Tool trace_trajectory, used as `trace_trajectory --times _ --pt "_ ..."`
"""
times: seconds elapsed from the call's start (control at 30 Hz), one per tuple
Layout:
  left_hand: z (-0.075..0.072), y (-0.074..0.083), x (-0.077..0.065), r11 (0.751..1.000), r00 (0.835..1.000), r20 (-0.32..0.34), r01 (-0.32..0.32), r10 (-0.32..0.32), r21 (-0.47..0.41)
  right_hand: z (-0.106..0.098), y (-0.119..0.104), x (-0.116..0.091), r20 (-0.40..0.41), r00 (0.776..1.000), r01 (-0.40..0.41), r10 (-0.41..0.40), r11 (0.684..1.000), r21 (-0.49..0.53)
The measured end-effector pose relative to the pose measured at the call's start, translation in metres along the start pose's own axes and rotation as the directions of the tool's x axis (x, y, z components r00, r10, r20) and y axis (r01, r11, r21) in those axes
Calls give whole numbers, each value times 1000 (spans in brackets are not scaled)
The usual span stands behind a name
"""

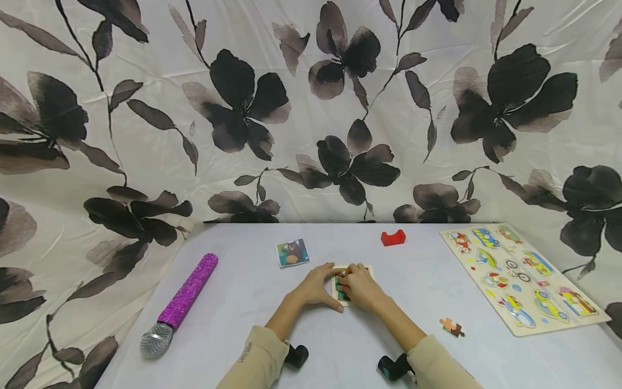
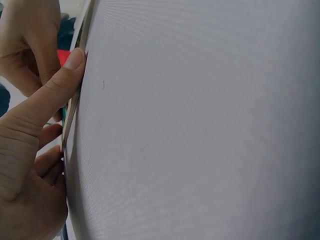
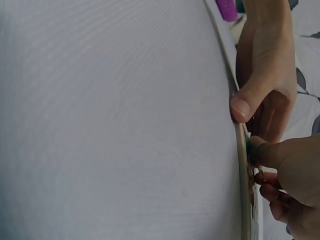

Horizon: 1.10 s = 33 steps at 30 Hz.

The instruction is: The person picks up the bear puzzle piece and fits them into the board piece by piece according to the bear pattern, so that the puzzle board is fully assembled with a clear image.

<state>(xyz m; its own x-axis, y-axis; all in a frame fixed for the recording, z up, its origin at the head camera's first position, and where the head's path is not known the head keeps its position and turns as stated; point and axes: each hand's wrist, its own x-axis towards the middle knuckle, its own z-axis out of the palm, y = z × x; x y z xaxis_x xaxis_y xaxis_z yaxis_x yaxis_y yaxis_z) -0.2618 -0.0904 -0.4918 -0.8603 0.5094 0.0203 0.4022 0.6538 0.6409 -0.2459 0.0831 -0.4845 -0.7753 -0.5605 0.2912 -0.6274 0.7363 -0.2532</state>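
Observation:
A small framed jigsaw tray with a green picture lies flat on the white table, partly covered by both hands. My left hand holds it at the left side, thumb along the near edge and fingers at the far edge. Over the picture, my right hand pinches a small jigsaw piece, seen thinly edge-on in the right wrist view; its print is hidden. Beyond the tray lies a square picture card with a dark animal on it. Loose jigsaw pieces rest right of the right forearm.
A purple glitter microphone lies at the left. A red notched block sits near the back edge. On the right is a large wooden puzzle board with vehicle pictures. A floral cloth hangs behind the table.

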Motion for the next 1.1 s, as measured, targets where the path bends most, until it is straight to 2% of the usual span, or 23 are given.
trace_trajectory --times 0.33,0.53,0.7,0.87,1.1 --pt "-6 2 -7 998 998 -17 -68 68 -16 3 4 2 -35 999 40 -37 997 73" --pt "-4 1 -4 1000 1000 2 -22 22 -21 5 8 3 -61 998 39 -28 981 191" --pt "-2 0 -3 1000 1000 5 -11 11 9 6 7 2 -66 998 24 -13 987 158" --pt "-2 0 -4 999 1000 11 -9 8 34 4 5 1 -11 1000 -2 3 996 87" --pt "-2 -1 0 997 1000 19 -22 20 72 -2 5 -1 43 999 -13 8 993 116"
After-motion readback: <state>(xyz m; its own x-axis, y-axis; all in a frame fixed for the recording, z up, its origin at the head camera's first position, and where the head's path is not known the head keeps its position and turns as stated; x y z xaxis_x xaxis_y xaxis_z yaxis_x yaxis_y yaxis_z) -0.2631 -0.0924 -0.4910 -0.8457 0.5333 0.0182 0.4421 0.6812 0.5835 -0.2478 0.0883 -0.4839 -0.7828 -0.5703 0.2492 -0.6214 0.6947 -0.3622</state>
